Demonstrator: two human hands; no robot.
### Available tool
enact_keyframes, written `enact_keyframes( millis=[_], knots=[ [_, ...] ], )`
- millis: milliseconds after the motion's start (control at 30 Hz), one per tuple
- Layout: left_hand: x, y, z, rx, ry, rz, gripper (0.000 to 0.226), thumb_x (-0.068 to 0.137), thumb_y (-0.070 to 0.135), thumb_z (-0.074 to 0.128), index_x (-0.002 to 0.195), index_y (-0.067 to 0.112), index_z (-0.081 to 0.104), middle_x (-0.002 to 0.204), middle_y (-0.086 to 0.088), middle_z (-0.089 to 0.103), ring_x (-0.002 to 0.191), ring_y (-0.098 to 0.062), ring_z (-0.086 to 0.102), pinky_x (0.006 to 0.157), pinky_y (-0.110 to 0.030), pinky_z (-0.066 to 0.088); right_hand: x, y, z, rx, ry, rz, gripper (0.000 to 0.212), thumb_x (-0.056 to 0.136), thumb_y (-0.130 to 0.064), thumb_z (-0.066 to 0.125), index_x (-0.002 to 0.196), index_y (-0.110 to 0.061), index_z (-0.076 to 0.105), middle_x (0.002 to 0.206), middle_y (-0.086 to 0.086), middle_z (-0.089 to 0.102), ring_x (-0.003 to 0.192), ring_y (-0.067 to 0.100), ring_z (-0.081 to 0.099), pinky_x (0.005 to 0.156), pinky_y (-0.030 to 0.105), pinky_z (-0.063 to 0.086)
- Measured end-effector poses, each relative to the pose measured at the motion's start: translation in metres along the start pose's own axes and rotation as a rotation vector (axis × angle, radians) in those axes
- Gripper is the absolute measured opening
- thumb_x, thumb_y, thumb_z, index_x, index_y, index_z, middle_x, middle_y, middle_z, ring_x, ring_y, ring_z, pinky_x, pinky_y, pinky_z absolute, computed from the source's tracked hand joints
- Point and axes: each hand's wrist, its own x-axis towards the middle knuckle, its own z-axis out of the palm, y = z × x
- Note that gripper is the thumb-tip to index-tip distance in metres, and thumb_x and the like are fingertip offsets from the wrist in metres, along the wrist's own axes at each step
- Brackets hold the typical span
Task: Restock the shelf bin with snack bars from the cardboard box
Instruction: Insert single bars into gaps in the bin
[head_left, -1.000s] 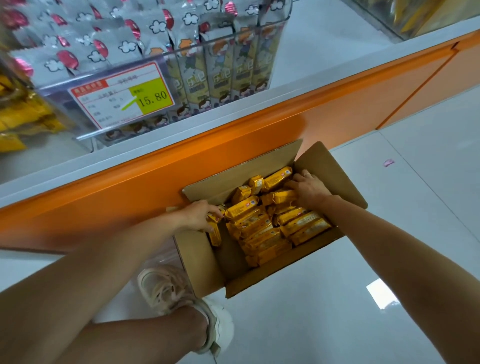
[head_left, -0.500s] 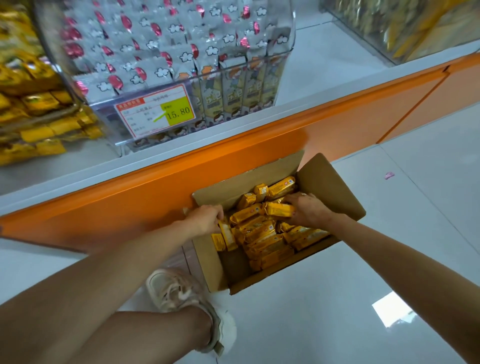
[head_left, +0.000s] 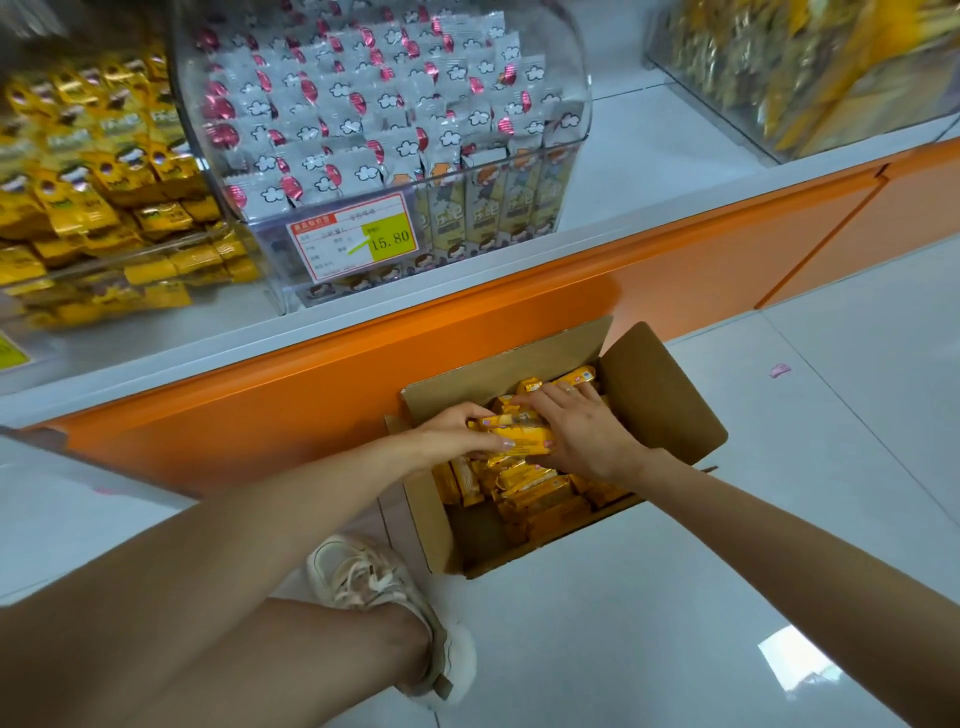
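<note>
An open cardboard box (head_left: 660, 395) stands on the floor against the orange shelf base, holding several yellow-wrapped snack bars (head_left: 540, 491). Over the box, my left hand (head_left: 457, 434) and my right hand (head_left: 584, 428) grip a bundle of snack bars (head_left: 522, 436) from both sides, a little above the loose bars. Up on the shelf at the far left sits a clear bin (head_left: 104, 208) of yellow packets like those in the box.
A clear domed bin (head_left: 384, 119) of white-and-pink packets with a 15.80 price tag (head_left: 358, 236) stands right above the box. Another clear bin (head_left: 810, 67) sits at the upper right. My shoe (head_left: 384, 597) is on the pale tiled floor beside the box.
Both hands came together from the box's two sides and gathered a bundle of bars between them. The view tilted up, showing more of the shelf.
</note>
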Motion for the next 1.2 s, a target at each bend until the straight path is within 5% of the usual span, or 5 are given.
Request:
enact_keyframes(
  millis=[200,333,500,633,1200],
  knots=[
    [-0.009,-0.006,-0.019,0.097,-0.015,0.012,0.034,0.083,0.019,0.069,0.111,0.024,0.052,0.110,-0.001,0.050,0.096,-0.010,0.050,0.086,-0.023,0.043,0.007,-0.006,0.002,0.445,-0.211,0.075,0.068,0.076,-0.026,0.077,0.135,-0.023,0.044,0.132,0.001,0.047,0.118,0.017,0.047,0.087,0.024,0.041],
    [-0.014,-0.005,-0.027,0.247,0.033,0.059,0.045,0.080,0.012,0.071,0.119,0.016,0.049,0.108,-0.003,0.051,0.094,-0.011,0.051,0.072,-0.015,0.046,0.017,0.013,0.003,0.756,-0.409,0.236,0.075,0.074,-0.023,0.078,0.138,-0.022,0.040,0.136,0.003,0.045,0.122,0.018,0.044,0.096,0.037,0.046],
    [-0.030,-0.002,-0.045,0.389,0.129,0.118,0.052,0.076,0.011,0.075,0.121,0.014,0.048,0.108,-0.003,0.054,0.094,-0.014,0.055,0.079,-0.027,0.051,0.030,0.038,0.029,0.569,-0.005,0.603,0.058,0.075,-0.035,0.076,0.122,-0.016,0.048,0.121,0.010,0.056,0.102,0.024,0.057,0.082,0.040,0.052],
    [-0.045,-0.007,-0.056,0.435,0.144,0.137,0.059,0.074,0.013,0.077,0.123,0.018,0.045,0.113,-0.004,0.054,0.100,-0.017,0.056,0.085,-0.032,0.052,0.050,0.012,0.063,0.589,0.088,0.682,0.084,0.070,-0.039,0.080,0.134,-0.011,0.034,0.135,0.013,0.043,0.126,0.032,0.042,0.099,0.044,0.042],
    [-0.064,-0.025,-0.077,0.470,0.218,0.175,0.062,0.071,0.014,0.079,0.123,0.019,0.047,0.115,0.006,0.037,0.105,-0.004,0.040,0.071,0.004,0.036,0.086,-0.012,0.098,0.511,0.290,0.950,0.071,0.072,-0.023,0.075,0.128,-0.005,0.034,0.126,0.013,0.044,0.124,0.034,0.033,0.103,0.046,0.025]
  ],
)
